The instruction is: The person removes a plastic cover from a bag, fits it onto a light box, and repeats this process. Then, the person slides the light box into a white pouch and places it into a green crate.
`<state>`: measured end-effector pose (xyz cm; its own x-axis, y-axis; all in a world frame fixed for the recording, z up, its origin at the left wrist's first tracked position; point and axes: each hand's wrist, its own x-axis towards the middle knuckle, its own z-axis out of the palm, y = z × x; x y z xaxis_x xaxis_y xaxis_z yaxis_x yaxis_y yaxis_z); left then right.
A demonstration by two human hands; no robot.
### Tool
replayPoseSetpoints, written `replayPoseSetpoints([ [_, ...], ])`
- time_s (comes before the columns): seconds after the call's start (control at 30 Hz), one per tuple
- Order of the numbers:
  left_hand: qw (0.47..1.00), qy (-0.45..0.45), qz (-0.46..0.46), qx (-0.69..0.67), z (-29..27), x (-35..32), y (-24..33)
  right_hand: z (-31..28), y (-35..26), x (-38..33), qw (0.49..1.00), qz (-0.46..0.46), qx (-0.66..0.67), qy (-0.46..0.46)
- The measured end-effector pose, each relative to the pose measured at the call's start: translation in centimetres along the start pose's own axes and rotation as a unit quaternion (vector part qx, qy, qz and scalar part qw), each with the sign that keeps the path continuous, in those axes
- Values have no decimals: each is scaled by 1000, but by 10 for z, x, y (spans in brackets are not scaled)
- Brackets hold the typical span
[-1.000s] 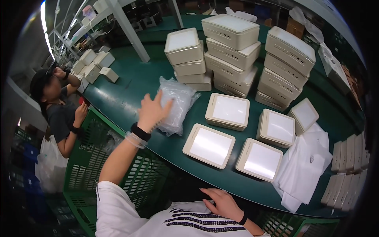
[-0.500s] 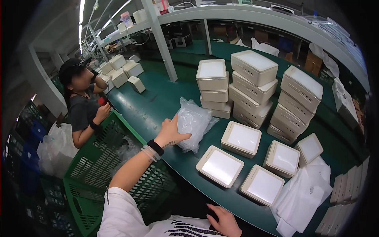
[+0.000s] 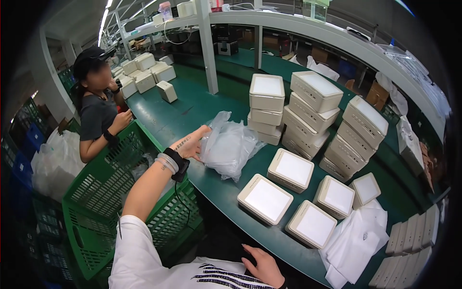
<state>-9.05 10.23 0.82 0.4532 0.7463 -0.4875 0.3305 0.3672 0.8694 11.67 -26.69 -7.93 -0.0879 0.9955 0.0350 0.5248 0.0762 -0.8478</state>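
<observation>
Here, dark print stripes the white shirt (image 3: 192,270); clear plastic bags (image 3: 228,149) lie by the bench's (image 3: 217,195) near edge, immediately right of the left hand (image 3: 189,144), whose grip I cannot tell; the right hand's (image 3: 266,268) thumb and fingers are apart.

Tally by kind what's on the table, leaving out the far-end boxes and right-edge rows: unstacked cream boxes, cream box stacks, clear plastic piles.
Unstacked cream boxes: 5
Cream box stacks: 3
Clear plastic pile: 1
Total: 9

Crumpled clear plastic bagging (image 3: 230,147) on green tabletop (image 3: 175,115)
</observation>
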Motion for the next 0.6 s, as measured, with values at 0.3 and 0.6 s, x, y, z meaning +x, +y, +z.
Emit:
replayPoseSetpoints([
  [0.3,996,-20,73,-46,-1,-2,-1,-17,-51,41,988,-93,68,105],
  [0.6,940,188,178,220,51,4,-31,-16,-51,309,859,216,452,109],
])
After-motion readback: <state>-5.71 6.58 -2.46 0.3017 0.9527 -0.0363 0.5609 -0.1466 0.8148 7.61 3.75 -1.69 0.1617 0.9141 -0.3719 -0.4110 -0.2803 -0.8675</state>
